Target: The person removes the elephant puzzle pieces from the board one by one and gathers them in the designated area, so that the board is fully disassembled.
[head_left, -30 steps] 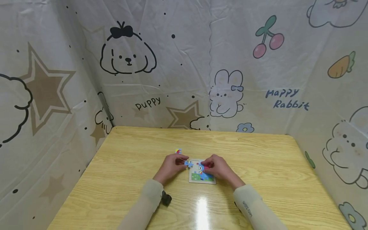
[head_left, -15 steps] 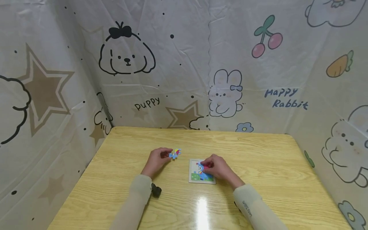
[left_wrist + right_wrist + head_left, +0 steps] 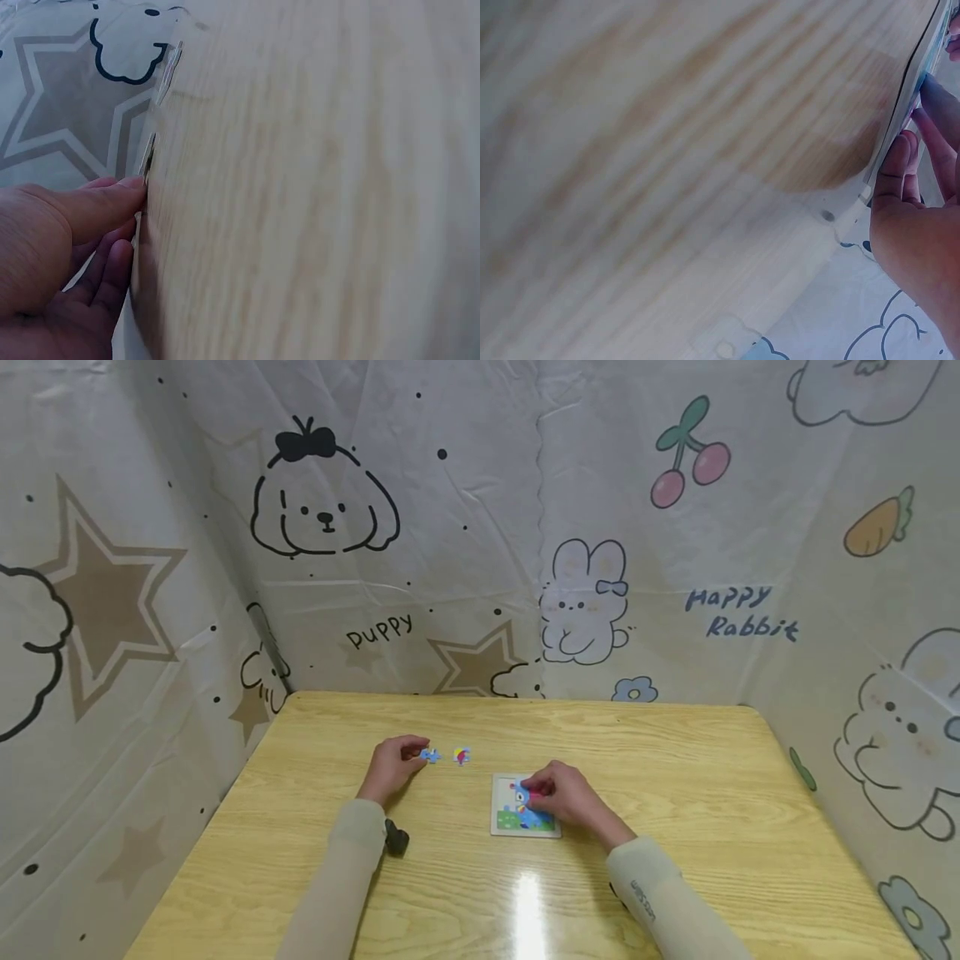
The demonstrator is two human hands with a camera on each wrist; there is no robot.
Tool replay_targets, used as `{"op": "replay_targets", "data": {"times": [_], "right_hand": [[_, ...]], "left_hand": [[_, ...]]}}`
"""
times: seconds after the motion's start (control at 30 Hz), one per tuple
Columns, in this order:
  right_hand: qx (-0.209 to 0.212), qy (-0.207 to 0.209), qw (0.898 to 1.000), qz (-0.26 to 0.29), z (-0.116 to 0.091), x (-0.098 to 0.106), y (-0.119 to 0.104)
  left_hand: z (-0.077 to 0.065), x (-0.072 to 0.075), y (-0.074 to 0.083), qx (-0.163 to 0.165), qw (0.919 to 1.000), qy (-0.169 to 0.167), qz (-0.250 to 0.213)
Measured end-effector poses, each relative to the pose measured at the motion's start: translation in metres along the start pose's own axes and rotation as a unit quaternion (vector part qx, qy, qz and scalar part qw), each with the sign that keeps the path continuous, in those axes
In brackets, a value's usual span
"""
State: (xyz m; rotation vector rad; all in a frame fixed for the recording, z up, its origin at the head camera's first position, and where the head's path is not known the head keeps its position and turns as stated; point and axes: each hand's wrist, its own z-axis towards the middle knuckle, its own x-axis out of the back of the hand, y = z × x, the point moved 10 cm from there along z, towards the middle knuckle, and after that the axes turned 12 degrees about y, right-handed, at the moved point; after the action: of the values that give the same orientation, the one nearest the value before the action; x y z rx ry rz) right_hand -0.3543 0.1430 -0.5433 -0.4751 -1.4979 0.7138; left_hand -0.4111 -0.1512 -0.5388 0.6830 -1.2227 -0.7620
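At the table's left-centre, my left hand [image 3: 392, 768] pinches a blue jigsaw piece [image 3: 431, 756] between thumb and fingers, at table level. In the left wrist view that piece [image 3: 148, 156] appears edge-on at the fingertips of the left hand [image 3: 67, 247]. A second piece, yellow, red and blue [image 3: 462, 756], lies just to its right. My right hand [image 3: 568, 795] rests its fingertips on the jigsaw puzzle [image 3: 517, 820], a pale-framed board with a blue figure and green ground. Part of the picture is hidden under that hand. In the right wrist view, the right hand's [image 3: 919, 187] fingers touch the puzzle's face.
The wooden table [image 3: 645, 760] extends around both hands, with a bright reflection near its front. A patterned cloth [image 3: 480, 527] hangs behind it and along both sides. A small black device [image 3: 396, 838] sits at the left wrist.
My left hand has moved left and away from the puzzle board, carrying the blue jigsaw piece past the yellow-red piece to its left. My right hand has stayed on the puzzle.
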Motion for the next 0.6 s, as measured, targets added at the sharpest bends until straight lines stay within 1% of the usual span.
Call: {"op": "replay_targets", "data": {"times": [0.17, 0.37, 0.6], "right_hand": [[0.000, -0.002, 1.000, 0.001, -0.0005, -0.0004, -0.0010], [-0.003, -0.001, 1.000, -0.002, -0.0005, 0.0002, -0.0002], [0.000, -0.001, 1.000, -0.005, 0.0002, -0.0012, -0.0004]], "left_hand": [[0.0037, -0.0007, -0.0042, 0.016, 0.9998, -0.006, 0.003], [0.0069, -0.0036, -0.0062, 0.024, 0.9995, -0.015, -0.016], [0.0074, -0.0015, -0.0110, 0.034, 0.9988, -0.001, -0.036]]}}
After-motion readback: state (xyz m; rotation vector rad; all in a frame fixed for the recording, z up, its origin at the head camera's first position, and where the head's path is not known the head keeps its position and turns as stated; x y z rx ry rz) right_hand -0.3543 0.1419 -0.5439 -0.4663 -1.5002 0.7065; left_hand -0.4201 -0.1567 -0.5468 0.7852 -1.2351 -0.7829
